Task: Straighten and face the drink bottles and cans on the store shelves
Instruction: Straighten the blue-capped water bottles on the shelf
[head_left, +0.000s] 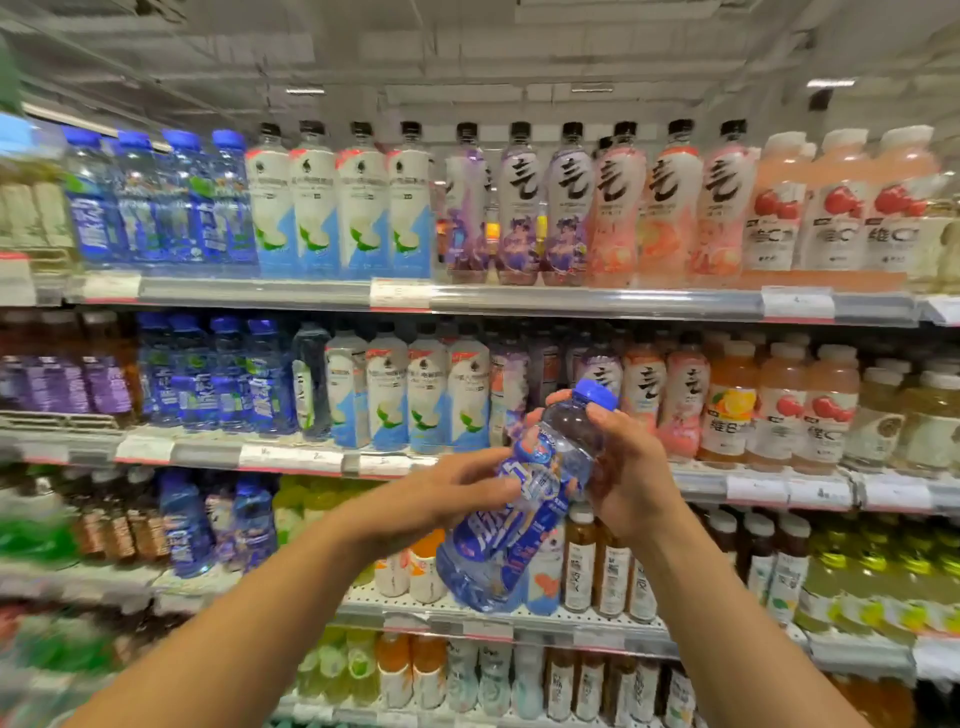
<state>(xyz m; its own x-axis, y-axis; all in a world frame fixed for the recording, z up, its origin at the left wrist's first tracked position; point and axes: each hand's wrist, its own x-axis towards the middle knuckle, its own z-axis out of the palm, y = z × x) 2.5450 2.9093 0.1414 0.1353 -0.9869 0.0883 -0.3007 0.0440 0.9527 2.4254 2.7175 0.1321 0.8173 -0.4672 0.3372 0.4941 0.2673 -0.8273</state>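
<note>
I hold a clear blue bottle with a blue cap and blue label, tilted with its cap up and to the right, in front of the shelves. My right hand grips its upper part near the neck. My left hand holds its middle from the left. Matching blue bottles stand at the left of the top shelf, and more blue bottles fill the left of the second shelf. The left side of the picture is blurred.
The top shelf carries white-and-blue bottles, purple and pink bottles, and pale pink bottles. Lower shelves hold tea, orange and green drinks. Price tags line the shelf edges.
</note>
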